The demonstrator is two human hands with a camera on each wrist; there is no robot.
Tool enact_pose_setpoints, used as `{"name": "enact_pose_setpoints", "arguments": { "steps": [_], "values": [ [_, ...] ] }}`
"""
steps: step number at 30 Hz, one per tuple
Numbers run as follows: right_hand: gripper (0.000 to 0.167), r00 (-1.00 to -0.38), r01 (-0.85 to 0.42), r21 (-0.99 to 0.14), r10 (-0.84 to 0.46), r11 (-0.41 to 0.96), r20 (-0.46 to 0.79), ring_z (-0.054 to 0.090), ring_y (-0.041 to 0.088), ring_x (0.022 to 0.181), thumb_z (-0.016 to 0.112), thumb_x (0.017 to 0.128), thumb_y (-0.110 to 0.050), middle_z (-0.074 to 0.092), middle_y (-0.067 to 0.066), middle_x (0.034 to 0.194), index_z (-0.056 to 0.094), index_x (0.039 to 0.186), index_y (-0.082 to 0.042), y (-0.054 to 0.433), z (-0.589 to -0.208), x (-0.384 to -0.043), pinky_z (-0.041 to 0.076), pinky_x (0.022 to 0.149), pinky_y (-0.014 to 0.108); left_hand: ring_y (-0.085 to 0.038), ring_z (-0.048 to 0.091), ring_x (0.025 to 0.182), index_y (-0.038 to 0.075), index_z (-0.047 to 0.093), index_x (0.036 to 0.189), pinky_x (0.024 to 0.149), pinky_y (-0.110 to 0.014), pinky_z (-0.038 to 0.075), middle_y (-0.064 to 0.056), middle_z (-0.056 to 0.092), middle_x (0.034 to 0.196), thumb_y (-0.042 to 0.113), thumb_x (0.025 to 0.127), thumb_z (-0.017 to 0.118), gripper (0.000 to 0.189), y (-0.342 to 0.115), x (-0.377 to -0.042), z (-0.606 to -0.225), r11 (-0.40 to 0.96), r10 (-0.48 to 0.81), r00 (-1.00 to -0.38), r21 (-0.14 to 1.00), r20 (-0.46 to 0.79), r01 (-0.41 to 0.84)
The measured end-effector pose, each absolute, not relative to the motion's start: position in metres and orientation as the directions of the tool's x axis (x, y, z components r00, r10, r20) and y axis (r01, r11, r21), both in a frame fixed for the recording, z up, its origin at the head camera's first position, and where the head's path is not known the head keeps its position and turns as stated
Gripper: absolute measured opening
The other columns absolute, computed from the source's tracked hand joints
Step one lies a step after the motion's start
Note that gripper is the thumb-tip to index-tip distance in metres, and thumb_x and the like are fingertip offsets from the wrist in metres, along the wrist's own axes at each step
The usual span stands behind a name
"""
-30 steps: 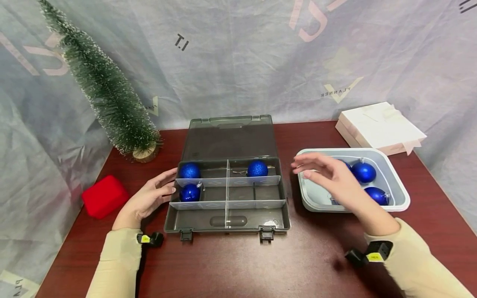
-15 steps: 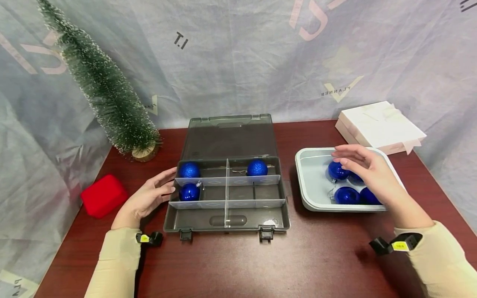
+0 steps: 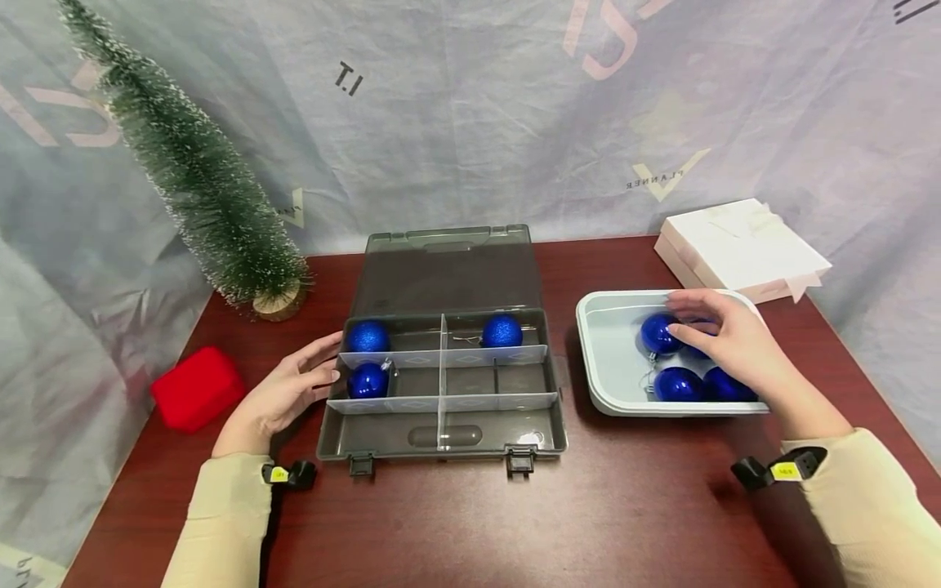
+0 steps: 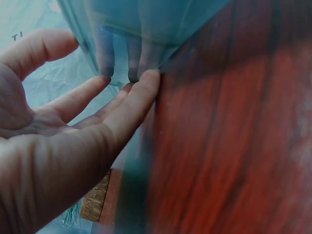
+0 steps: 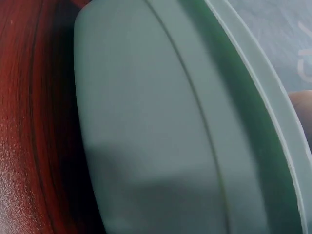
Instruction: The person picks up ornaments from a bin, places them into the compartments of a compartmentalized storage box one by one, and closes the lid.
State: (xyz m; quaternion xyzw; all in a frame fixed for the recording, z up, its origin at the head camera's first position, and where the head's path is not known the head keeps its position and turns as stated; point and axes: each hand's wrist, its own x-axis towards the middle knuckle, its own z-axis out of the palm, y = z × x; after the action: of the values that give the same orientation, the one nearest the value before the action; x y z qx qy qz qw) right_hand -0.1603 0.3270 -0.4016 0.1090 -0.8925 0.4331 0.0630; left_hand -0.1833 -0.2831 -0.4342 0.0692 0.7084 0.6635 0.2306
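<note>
Red-brown tabletop (image 3: 441,527) below, a blue bauble (image 3: 654,334) lies by half-curled right fingers (image 3: 711,303), grip unclear.

Blue baubles (image 3: 678,385), smoky-grey case (image 3: 367,430), pale, perhaps bluish tub (image 3: 608,359)

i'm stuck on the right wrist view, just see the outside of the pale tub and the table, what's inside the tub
observer: The head view shows four glossy blue balls in the tub, some partly hidden by the right hand.
operator: ok and what's the left doing
observer: The left hand touches the left end of the open divided case.
operator: anything in that
observer: Yes, three blue balls: two in the back row, one in the middle row.
</note>
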Motion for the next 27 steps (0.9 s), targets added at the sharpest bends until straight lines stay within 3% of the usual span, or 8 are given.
{"name": "enact_pose_setpoints", "arguments": {
  "steps": [3, 7, 13, 18, 24, 27],
  "values": [
    [0.043, -0.967, -0.255, -0.698, -0.159, 0.670, 0.201, 0.066, 0.016, 0.102, 0.076, 0.090, 0.000, 0.065, 0.024, 0.122, 0.061, 0.130, 0.007, 0.3256, -0.4015, -0.1610, 0.042, 0.084, 0.004, -0.015, 0.052, 0.122, 0.004, 0.021, 0.162, 0.096, -0.029, 0.047, -0.025, 0.020, 0.163, 0.003, 0.103, 0.053, 0.068, -0.2843, -0.1821, -0.4335, 0.114, 0.402, -0.884, 0.971, -0.238, -0.209],
    [0.044, -0.962, -0.274, -0.632, -0.197, 0.725, 0.190, 0.065, 0.039, 0.104, 0.079, 0.089, -0.006, 0.067, 0.024, 0.122, 0.064, 0.129, 0.005, 0.3226, -0.4005, -0.1590, 0.043, 0.083, 0.005, -0.012, 0.050, 0.124, 0.004, 0.021, 0.162, 0.096, -0.029, 0.047, -0.023, 0.021, 0.162, 0.003, 0.102, 0.054, 0.068, -0.2844, -0.1819, -0.4340, 0.109, 0.404, -0.883, 0.971, -0.240, -0.214],
    [0.047, -0.949, -0.314, -0.598, -0.265, 0.737, 0.172, 0.069, 0.038, 0.100, 0.082, 0.085, -0.007, 0.067, 0.022, 0.123, 0.066, 0.128, 0.003, 0.3202, -0.4039, -0.1568, 0.056, 0.082, 0.029, -0.009, 0.050, 0.125, 0.004, 0.022, 0.162, 0.096, -0.030, 0.048, -0.020, 0.025, 0.161, 0.002, 0.102, 0.054, 0.069, -0.2843, -0.1831, -0.4349, 0.099, 0.405, -0.883, 0.972, -0.237, -0.215],
    [0.049, -0.938, -0.344, -0.585, -0.300, 0.735, 0.175, 0.069, 0.039, 0.101, 0.085, 0.082, -0.005, 0.068, 0.022, 0.120, 0.067, 0.127, 0.000, 0.3180, -0.4075, -0.1581, 0.056, 0.081, 0.049, -0.010, 0.052, 0.123, 0.004, 0.023, 0.162, 0.095, -0.030, 0.049, -0.018, 0.029, 0.159, 0.002, 0.102, 0.054, 0.068, -0.2844, -0.1829, -0.4353, 0.091, 0.406, -0.884, 0.973, -0.231, -0.213],
    [0.050, -0.945, -0.323, -0.583, -0.291, 0.746, 0.151, 0.069, 0.043, 0.101, 0.085, 0.083, -0.008, 0.067, 0.024, 0.121, 0.067, 0.128, -0.002, 0.3174, -0.4091, -0.1586, 0.054, 0.083, 0.055, -0.012, 0.054, 0.120, 0.005, 0.026, 0.161, 0.094, -0.031, 0.050, -0.012, 0.036, 0.154, 0.001, 0.102, 0.054, 0.066, -0.2835, -0.1824, -0.4347, 0.069, 0.404, -0.887, 0.974, -0.225, -0.216],
    [0.050, -0.951, -0.303, -0.598, -0.272, 0.742, 0.145, 0.068, 0.043, 0.102, 0.085, 0.083, -0.008, 0.067, 0.024, 0.121, 0.066, 0.129, 0.000, 0.3177, -0.4068, -0.1581, 0.055, 0.084, 0.049, -0.012, 0.055, 0.119, 0.005, 0.027, 0.161, 0.093, -0.030, 0.050, -0.008, 0.039, 0.150, 0.000, 0.102, 0.054, 0.065, -0.2829, -0.1823, -0.4344, 0.061, 0.403, -0.888, 0.974, -0.223, -0.217]
  ]
}}
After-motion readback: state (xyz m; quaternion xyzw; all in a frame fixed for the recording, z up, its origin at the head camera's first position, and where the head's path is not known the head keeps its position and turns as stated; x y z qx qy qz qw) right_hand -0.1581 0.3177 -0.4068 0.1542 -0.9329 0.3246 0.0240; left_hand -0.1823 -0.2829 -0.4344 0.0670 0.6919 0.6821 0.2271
